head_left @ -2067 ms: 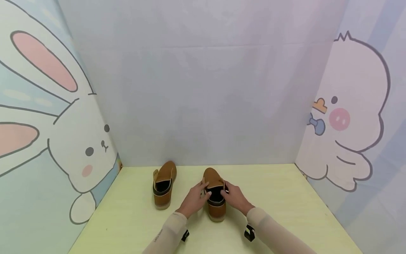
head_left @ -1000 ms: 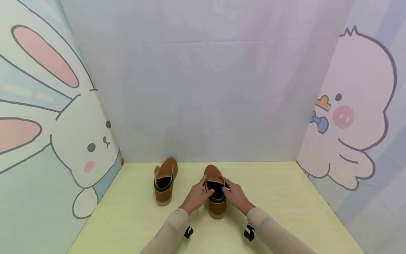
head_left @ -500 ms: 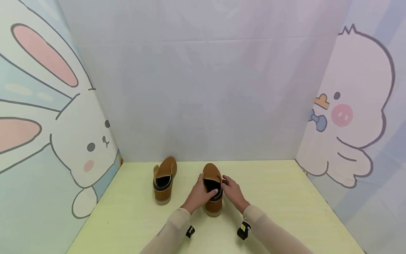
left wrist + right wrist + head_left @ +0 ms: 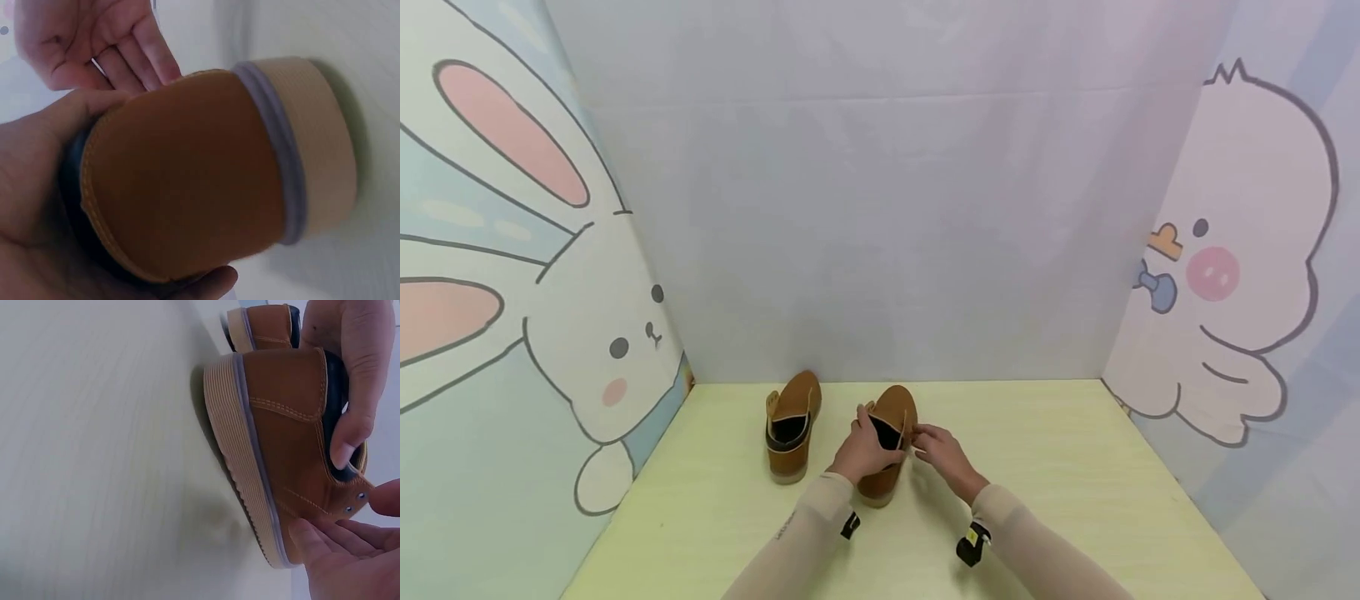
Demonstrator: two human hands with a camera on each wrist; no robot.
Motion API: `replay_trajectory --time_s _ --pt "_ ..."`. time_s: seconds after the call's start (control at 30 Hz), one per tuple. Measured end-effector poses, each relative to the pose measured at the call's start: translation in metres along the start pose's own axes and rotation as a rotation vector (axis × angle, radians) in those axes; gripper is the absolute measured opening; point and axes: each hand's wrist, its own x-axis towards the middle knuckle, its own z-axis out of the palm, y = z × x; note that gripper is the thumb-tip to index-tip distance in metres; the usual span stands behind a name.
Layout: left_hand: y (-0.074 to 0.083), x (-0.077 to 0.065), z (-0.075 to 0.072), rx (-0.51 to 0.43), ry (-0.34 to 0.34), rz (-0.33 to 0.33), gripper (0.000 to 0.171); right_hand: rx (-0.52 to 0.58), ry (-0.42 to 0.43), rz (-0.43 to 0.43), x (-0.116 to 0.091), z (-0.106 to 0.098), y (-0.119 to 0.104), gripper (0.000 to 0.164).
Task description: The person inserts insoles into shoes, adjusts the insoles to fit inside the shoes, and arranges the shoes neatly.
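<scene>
A brown ankle-high shoe (image 4: 895, 406) with a dark lining and no laces stands at the middle of the table, toe pointing away and a little right. My left hand (image 4: 859, 454) grips it by the collar, its thumb inside the opening and its fingers along the left side. From the right, my right hand (image 4: 944, 457) pinches the eyelet flap (image 4: 347, 501), the thumb at its edge and the fingers against the shoe's side. In the left wrist view the heel (image 4: 181, 175) and ribbed pale sole (image 4: 322, 144) face the camera. The matching shoe (image 4: 796, 398) stands untouched to the left.
The pale yellow table (image 4: 1037, 467) meets a grey cloth wall (image 4: 880, 250) at the back. Side walls carry a cartoon rabbit (image 4: 587, 350) at left and a white chick-like figure (image 4: 1240, 250) at right. A small black device (image 4: 973, 543) hangs at the right wrist.
The held shoe has turned, its heel swinging left, and my left hand has moved left with it. My right hand has shifted from the opening's edge to the outer side of the flap.
</scene>
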Motion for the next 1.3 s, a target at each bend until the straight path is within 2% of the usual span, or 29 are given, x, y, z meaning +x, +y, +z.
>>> replay_trajectory --time_s 0.2,0.4,0.73,1.0,1.3 --pt "0.007 0.002 0.002 0.102 0.045 -0.066 0.101 -0.040 0.051 0.015 -0.009 -0.013 0.004 0.043" --pt "0.007 0.004 0.008 0.168 0.090 -0.087 0.102 -0.054 0.095 0.018 -0.013 -0.025 0.008 0.037" --pt "-0.004 0.008 0.014 0.143 0.206 -0.082 0.096 -0.095 0.102 0.043 -0.016 -0.031 0.012 0.032" --pt "-0.016 0.015 0.003 0.128 0.286 -0.097 0.094 -0.098 0.123 0.044 -0.018 -0.034 0.016 0.029" --pt "-0.027 0.025 -0.007 0.102 0.350 -0.147 0.086 -0.103 0.101 0.046 -0.018 -0.038 0.023 0.030"
